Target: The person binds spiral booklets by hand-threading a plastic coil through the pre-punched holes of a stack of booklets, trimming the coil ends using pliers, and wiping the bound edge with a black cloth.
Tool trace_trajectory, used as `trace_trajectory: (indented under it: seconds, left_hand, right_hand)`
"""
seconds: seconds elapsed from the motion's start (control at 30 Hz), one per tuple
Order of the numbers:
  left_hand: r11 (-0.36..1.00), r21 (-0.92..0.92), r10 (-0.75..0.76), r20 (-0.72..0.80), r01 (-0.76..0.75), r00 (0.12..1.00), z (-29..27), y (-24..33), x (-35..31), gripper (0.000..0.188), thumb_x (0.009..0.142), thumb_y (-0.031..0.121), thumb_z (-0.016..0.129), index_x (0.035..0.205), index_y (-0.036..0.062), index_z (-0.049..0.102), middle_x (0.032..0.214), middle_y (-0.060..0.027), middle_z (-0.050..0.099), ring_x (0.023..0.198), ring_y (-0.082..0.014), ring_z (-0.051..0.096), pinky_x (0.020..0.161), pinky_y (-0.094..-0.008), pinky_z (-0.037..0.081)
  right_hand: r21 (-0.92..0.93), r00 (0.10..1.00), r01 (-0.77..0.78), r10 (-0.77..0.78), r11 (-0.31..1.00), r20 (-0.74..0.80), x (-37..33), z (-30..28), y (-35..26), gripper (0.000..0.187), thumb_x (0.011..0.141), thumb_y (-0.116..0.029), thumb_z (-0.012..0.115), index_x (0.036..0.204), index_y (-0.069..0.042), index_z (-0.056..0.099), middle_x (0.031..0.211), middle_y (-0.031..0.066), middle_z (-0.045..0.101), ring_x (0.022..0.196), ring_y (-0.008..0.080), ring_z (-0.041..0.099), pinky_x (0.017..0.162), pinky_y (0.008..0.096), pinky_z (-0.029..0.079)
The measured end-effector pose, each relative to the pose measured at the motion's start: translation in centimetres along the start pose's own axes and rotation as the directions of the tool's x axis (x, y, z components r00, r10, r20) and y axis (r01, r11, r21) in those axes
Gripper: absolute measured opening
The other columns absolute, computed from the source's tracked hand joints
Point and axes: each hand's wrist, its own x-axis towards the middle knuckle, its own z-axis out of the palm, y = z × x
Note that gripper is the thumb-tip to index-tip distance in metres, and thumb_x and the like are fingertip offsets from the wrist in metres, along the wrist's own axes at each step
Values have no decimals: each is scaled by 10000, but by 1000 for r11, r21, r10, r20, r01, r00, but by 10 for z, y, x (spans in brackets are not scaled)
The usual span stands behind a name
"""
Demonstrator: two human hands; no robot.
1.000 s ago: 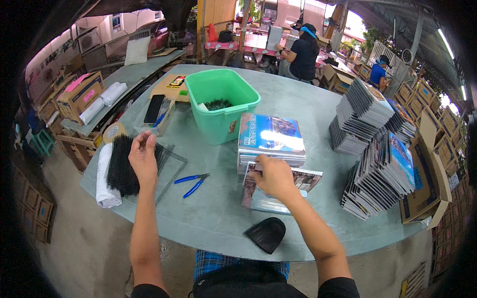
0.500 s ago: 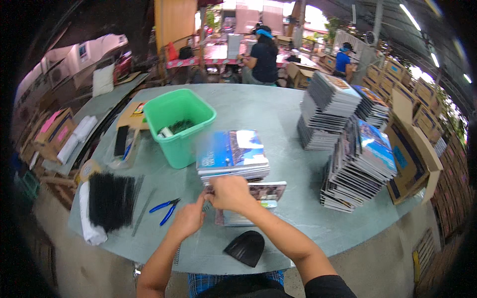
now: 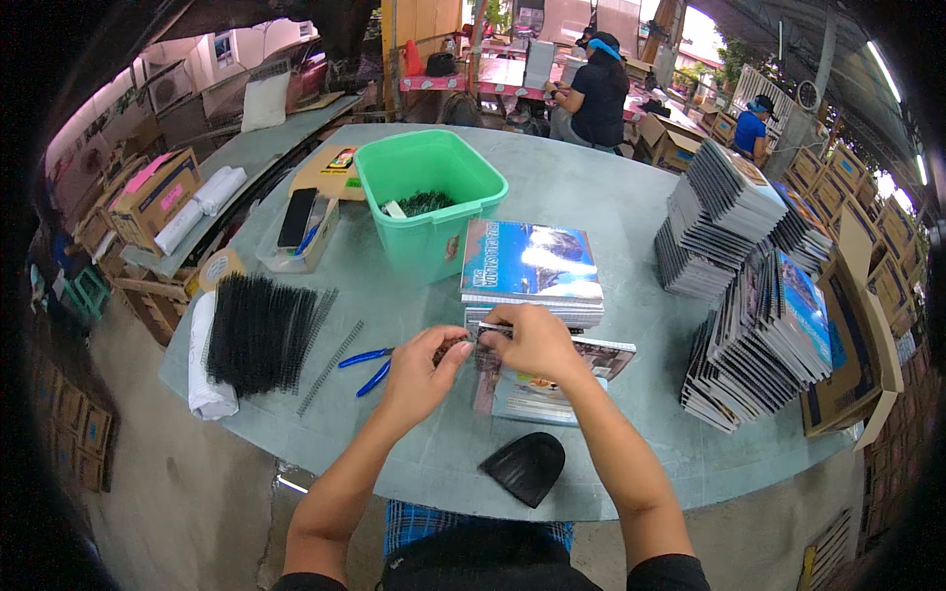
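Note:
My left hand [image 3: 416,374] is closed in a pinch beside the spine end of a book, with a dark bit showing at its fingertips that is too small to make out. My right hand [image 3: 537,343] grips the corner of that book [image 3: 613,355], which is held tilted over a low pile of booklets [image 3: 532,398]. Just beyond stands a stack of blue-covered books [image 3: 530,258]. Blue-handled cutting pliers [image 3: 367,361] lie by my left hand, partly hidden behind it. Nearer to me rests a black curved pad [image 3: 530,467].
Black spiral binding coils [image 3: 264,335] lie bunched at left, with one loose coil [image 3: 332,366]. A green bin [image 3: 424,231] holds dark scraps. A small tray [image 3: 313,254] carries a phone [image 3: 298,217]. Tall spiral-bound book stacks [image 3: 754,340] and an open carton [image 3: 862,345] stand right. Two people sit farther back.
The view has shifted, so the table's things sit farther right and higher. My hands have drawn slightly apart at the book's spine, and my left fingers now curl inward.

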Motion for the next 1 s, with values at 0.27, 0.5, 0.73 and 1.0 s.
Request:
trace_trajectory:
  seconds: [0.27,0.5,0.73,1.0]
  left_hand:
    - [994,90,-61,64,55,996,7,7,3,223,884,220,549,872,1,588,649,-106,596,566,-172,566,522,-308,425]
    - [891,-38,-439,186,453,879,2,16,13,277,911,270,507,845,10,577,610,-104,575,563,-248,573,518,-350,432]
    - [972,188,146,-16,-141,989,7,0,21,196,866,208,562,900,16,580,790,-119,565,686,-297,573,609,-372,448]
    - [973,230,-98,305,27,947,-30,2,35,215,837,219,596,929,25,612,793,-109,588,721,-225,577,634,-335,453]
  right_hand:
    - [325,996,-39,9,945,92,5,5,17,186,759,-142,642,923,-64,681,821,155,661,771,299,641,703,361,490]
    - [214,998,-49,42,976,38,-3,1,4,172,735,-131,664,901,-87,682,827,128,670,791,279,646,702,361,491]
    - [156,996,60,-50,986,-71,-5,1,0,240,724,-79,689,958,-70,633,814,117,663,770,271,644,673,351,486]
    - [-66,952,237,-245,969,-183,-3,10,2,182,780,-213,647,922,-113,593,844,96,639,797,317,607,646,413,462]
